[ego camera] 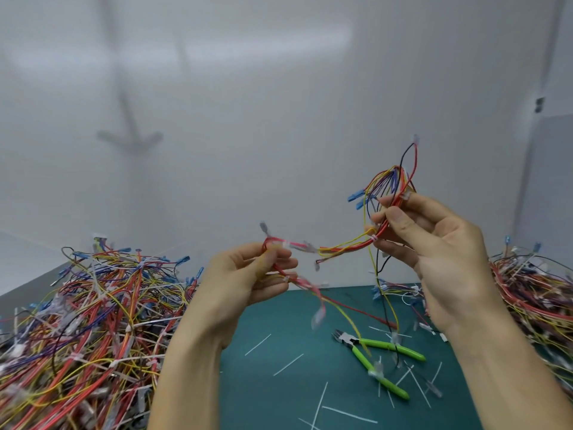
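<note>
Above the bench, we hold a wire harness (347, 248) stretched between both hands, its long axis running nearly level from left to right and rising slightly toward the right. Our left hand (257, 274) curls its fingers around the red and yellow strands at the blurred near end. Our right hand (434, 252) pinches the bundle between thumb and fingertips. Above that grip the wires loop upward, with blue connectors (356, 195) pointing left. Loose strands hang down toward the green mat (279, 321), where green-handled cutters (378, 358) lie with their jaws pointing up and left among white tie offcuts (288, 364). A heap of coloured wires (93, 305) lies to the left and another heap (533, 299) to the right.
</note>
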Demonstrator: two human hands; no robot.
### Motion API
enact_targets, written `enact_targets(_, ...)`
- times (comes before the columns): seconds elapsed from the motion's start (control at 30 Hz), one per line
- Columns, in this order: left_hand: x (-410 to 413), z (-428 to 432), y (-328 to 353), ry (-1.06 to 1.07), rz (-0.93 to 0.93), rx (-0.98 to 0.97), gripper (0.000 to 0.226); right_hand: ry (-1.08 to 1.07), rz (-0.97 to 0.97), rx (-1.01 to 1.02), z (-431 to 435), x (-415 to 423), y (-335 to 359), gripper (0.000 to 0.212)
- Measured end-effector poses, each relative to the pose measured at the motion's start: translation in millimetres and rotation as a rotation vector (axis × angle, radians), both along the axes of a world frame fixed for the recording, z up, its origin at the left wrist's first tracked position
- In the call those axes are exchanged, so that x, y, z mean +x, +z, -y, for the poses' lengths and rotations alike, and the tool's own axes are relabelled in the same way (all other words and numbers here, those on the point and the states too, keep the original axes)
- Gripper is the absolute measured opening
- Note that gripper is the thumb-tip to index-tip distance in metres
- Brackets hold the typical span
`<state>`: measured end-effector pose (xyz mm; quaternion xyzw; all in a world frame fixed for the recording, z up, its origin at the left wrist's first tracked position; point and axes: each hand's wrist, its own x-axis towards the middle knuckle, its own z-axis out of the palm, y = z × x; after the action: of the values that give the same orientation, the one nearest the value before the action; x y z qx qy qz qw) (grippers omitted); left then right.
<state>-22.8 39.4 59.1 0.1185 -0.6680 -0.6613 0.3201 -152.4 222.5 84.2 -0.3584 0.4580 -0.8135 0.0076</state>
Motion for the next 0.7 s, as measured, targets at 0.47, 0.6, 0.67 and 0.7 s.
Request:
enact_targets(0.47, -13.7, -16.7, 3.8, -0.052, 0.073, -0.264, 0.049, -0.093, -0.214, 0.26, 17.6, 0.8, -11.7, 0.034)
enact_targets(0.6, -9.4, -25.3, 15.1, -0.114, -0.124, -0.017, 0.043, -0.075, -0.348, 0.431, 21.6, 5.8, -14.9, 0.034)
enact_targets(0.67, -10.6, -29.2, 18.0, -0.108, -0.195, 0.106, 0.035, -0.074, -0.439, 0.581, 21.4, 7.3, -16.0, 0.027)
enact_targets(0.7, -11.8, -31.1, 18.7, -0.1, -0.225, 0.162, 0.034, -0.085, -0.489, 0.655, 21.1, 8.1, -16.5, 0.023)
